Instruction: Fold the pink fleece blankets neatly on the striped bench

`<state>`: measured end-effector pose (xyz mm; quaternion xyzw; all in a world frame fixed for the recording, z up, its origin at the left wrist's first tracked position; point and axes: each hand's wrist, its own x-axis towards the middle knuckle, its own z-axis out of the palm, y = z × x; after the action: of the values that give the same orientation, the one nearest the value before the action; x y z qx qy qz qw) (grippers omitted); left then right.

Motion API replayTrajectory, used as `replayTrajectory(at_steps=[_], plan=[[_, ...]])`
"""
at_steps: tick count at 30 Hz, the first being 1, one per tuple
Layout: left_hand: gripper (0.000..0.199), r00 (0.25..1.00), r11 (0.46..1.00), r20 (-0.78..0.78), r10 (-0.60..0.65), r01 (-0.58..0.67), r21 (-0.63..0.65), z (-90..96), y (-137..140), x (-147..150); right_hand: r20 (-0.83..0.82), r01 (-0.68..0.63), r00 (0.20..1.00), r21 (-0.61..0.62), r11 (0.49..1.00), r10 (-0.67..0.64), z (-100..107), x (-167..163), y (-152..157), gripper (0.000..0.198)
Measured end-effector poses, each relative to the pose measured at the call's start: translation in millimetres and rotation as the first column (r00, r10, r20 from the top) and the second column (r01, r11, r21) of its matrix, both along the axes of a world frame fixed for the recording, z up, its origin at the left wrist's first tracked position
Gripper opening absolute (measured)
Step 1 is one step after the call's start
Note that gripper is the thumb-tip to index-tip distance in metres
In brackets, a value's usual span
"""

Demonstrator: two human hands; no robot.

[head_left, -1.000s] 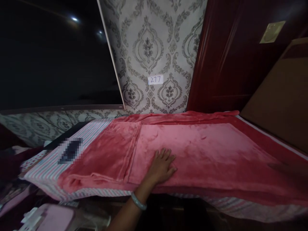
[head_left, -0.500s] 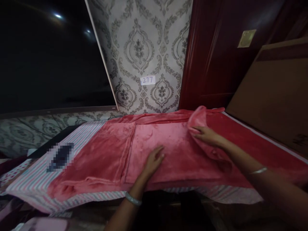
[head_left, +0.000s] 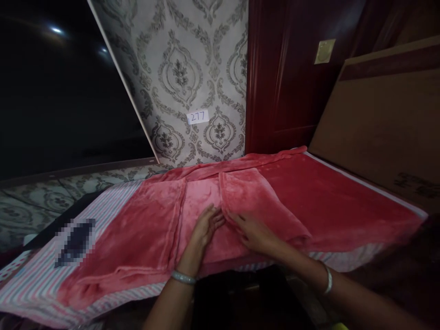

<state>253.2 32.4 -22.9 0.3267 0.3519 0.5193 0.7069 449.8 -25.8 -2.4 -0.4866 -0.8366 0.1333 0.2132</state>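
A red plush blanket (head_left: 137, 229) lies spread over a striped cloth, with its left part and its right part folded in toward the middle. Between the two folded edges shows a paler pink strip (head_left: 197, 197). My left hand (head_left: 207, 225) rests on that strip, fingers outstretched, close to the edge of the right flap. On the right flap (head_left: 256, 192) lies my right hand (head_left: 254, 233), its fingers stretched out along the flap's left edge. Both hands hold nothing that I can see. Each wrist wears a bangle.
The striped cloth (head_left: 113, 201) shows at the left and along the front edge. A dark blurred-out object (head_left: 76, 243) lies on it. Behind are a large black screen (head_left: 68, 91) and patterned wallpaper with a "277" label (head_left: 198, 117). A cardboard box (head_left: 385, 105) leans at the right.
My right hand has carried the blanket's lifted part leftward and laid it down as a flap, letting go of it. My left hand stays near the middle. The view has shifted slightly right.
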Motion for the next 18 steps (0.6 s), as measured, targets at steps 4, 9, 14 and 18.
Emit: replayTrajectory(at_steps=[4,9,14,18], plan=[[0.070,0.989,0.999,-0.145,-0.013,0.009,-0.032,10.8,17.3,20.4,-0.009,0.028,1.000,0.003,1.000,-0.028,0.2,2.5,-17.0,0.074],[0.067,0.899,0.984,-0.428,0.092,-0.018,0.176,25.4,46.3,52.8,-0.126,0.000,0.992,0.093,0.996,0.012,-0.8,-1.7,-17.6,0.070],[0.060,0.841,0.938,-0.506,0.195,-0.009,0.347,47.4,64.7,48.3,-0.218,-0.029,0.974,0.166,0.986,0.065,6.9,-11.6,-16.0,0.069],[0.068,0.777,0.842,-0.531,0.338,0.003,0.539,49.5,57.8,9.8,-0.268,-0.116,0.951,0.155,0.981,0.154,7.3,-28.6,-21.7,0.065]])
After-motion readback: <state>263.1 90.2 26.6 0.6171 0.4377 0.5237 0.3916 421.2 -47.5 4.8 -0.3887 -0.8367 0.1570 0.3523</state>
